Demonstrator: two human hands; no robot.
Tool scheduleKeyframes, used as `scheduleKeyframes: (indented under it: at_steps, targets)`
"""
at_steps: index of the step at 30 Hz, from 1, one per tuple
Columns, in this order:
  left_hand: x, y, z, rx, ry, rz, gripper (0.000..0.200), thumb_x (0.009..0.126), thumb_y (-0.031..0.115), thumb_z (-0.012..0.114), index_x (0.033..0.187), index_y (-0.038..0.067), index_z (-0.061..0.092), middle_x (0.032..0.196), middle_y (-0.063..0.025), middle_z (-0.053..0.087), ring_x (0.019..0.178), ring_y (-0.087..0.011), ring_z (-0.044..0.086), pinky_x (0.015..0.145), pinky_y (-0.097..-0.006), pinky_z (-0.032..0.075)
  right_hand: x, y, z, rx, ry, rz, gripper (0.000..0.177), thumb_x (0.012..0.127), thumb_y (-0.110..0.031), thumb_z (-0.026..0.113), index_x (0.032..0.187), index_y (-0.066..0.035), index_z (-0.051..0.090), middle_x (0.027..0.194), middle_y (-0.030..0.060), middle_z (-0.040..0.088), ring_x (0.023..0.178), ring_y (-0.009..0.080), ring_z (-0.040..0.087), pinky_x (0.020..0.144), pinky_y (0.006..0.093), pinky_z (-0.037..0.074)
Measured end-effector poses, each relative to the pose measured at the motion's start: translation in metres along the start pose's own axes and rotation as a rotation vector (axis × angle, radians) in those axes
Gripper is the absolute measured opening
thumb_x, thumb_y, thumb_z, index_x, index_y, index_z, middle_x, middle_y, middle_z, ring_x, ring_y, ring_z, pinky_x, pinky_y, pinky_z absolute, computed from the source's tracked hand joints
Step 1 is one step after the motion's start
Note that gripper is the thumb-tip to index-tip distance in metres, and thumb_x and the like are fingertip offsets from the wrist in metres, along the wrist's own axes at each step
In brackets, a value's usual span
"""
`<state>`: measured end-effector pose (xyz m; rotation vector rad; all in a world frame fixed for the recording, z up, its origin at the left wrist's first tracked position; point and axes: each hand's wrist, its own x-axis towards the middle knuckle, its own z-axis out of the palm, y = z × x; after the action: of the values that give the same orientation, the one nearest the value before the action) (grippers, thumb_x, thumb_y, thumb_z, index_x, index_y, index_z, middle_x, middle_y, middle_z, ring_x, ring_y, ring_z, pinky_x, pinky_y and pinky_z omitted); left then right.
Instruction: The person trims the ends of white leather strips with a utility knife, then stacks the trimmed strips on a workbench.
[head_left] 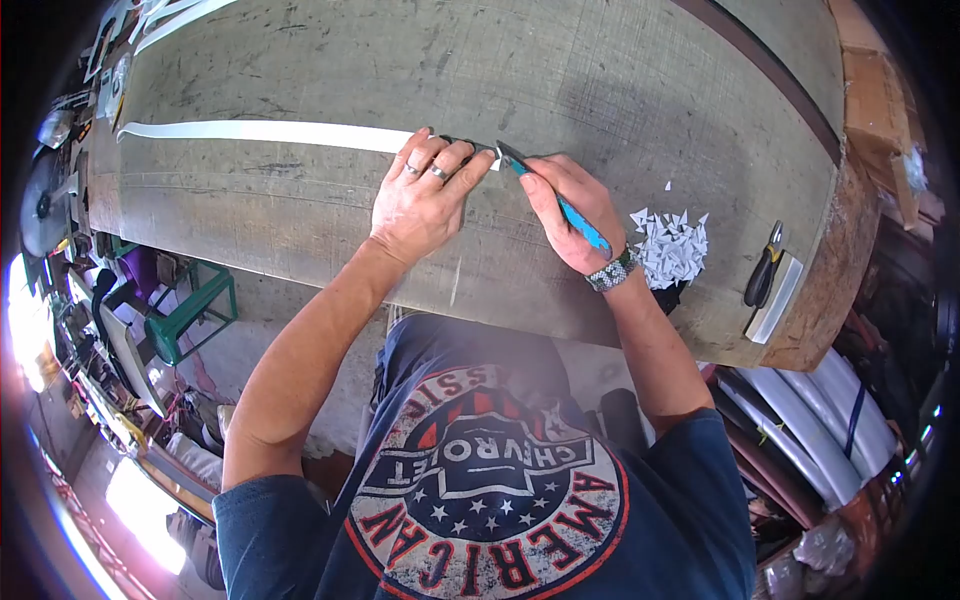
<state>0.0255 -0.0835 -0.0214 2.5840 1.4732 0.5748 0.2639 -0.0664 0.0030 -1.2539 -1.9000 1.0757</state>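
Observation:
A long white strip lies across the worn work table. My left hand presses its right end down with fingers close together, two rings showing. A thin dark edge shows by those fingertips; what it belongs to is mostly covered. In my right hand is a blue utility knife, its tip at the strip's right end, just beside my left fingers. Right of that hand sits a pile of small white pointed offcuts, with one loose piece above it.
Pliers with dark handles lie beside a flat pale metal bar at the table's right end. A dark strip crosses the upper right. More white strips lie at upper left. A green stool stands below the table's left side.

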Motion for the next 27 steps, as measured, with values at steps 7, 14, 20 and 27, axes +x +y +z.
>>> scheduleKeyframes:
  at_steps: [7, 14, 20, 27]
  targets:
    - [-0.001, -0.002, 0.001, 0.012, -0.017, -0.013, 0.052, 0.085, 0.008, 0.072, 0.135, 0.02, 0.072, 0.126, 0.0, 0.061, 0.121, -0.0227, 0.058, 0.122, -0.0486, 0.044, -0.001, 0.002, 0.003, -0.064, 0.001, -0.054, 0.018, 0.101, -0.014, 0.071, 0.112, 0.001, 0.074, 0.099, 0.0158, 0.072, 0.09, 0.0349, 0.071, 0.079, 0.0426, 0.059]
    - [-0.002, -0.001, 0.002, 0.009, -0.023, -0.025, 0.05, 0.087, 0.009, 0.07, 0.136, 0.021, 0.072, 0.124, 0.001, 0.062, 0.121, -0.0216, 0.057, 0.123, -0.0473, 0.043, 0.001, 0.0, 0.002, -0.055, -0.025, -0.059, 0.018, 0.101, -0.012, 0.07, 0.112, 0.001, 0.072, 0.098, 0.0168, 0.07, 0.088, 0.0359, 0.071, 0.078, 0.0436, 0.058]
    - [-0.002, -0.002, 0.002, -0.01, -0.029, -0.027, 0.055, 0.084, 0.007, 0.071, 0.137, 0.021, 0.071, 0.126, -0.0007, 0.062, 0.12, -0.0229, 0.06, 0.122, -0.0501, 0.043, 0.002, -0.004, 0.005, -0.064, -0.036, -0.051, 0.018, 0.102, -0.012, 0.07, 0.112, 0.002, 0.069, 0.096, 0.0176, 0.069, 0.087, 0.038, 0.069, 0.076, 0.045, 0.057]
    - [-0.001, -0.001, 0.002, -0.025, -0.047, -0.036, 0.056, 0.082, 0.007, 0.072, 0.136, 0.021, 0.071, 0.125, -0.001, 0.062, 0.118, -0.0235, 0.06, 0.123, -0.0508, 0.043, 0.002, -0.01, 0.01, -0.125, -0.034, -0.051, 0.017, 0.101, -0.011, 0.069, 0.111, 0.003, 0.068, 0.093, 0.0179, 0.066, 0.086, 0.038, 0.067, 0.076, 0.0462, 0.056]
